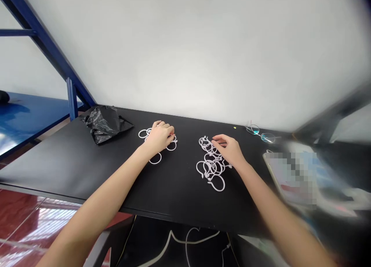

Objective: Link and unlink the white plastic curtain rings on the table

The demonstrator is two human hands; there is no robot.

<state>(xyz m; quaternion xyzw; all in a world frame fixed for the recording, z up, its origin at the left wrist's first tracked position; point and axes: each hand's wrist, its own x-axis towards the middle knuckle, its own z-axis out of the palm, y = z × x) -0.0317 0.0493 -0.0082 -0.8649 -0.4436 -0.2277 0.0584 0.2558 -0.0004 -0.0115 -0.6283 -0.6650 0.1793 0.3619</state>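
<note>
Thin white plastic rings, each with a small clasp like a shower curtain ring, lie in two groups on the black tabletop (179, 182). My left hand (159, 136) is over the smaller group, its fingers curled down; what is between them is hidden. One loose ring (155, 163) lies just in front of that hand, and others show around its fingers. My right hand (229, 148) is at the far right side of the larger, tangled pile of rings (213, 168). Its thumb and index fingertip come close together on a ring at the pile's upper edge.
A crumpled black plastic bag (106, 124) lies at the back left. Eyeglasses (261, 135) rest near the wall at the back right. A phone-like object (290, 178), partly blurred, and clear plastic wrapping (342, 197) are on the right. Pale cables (174, 236) hang below the front edge.
</note>
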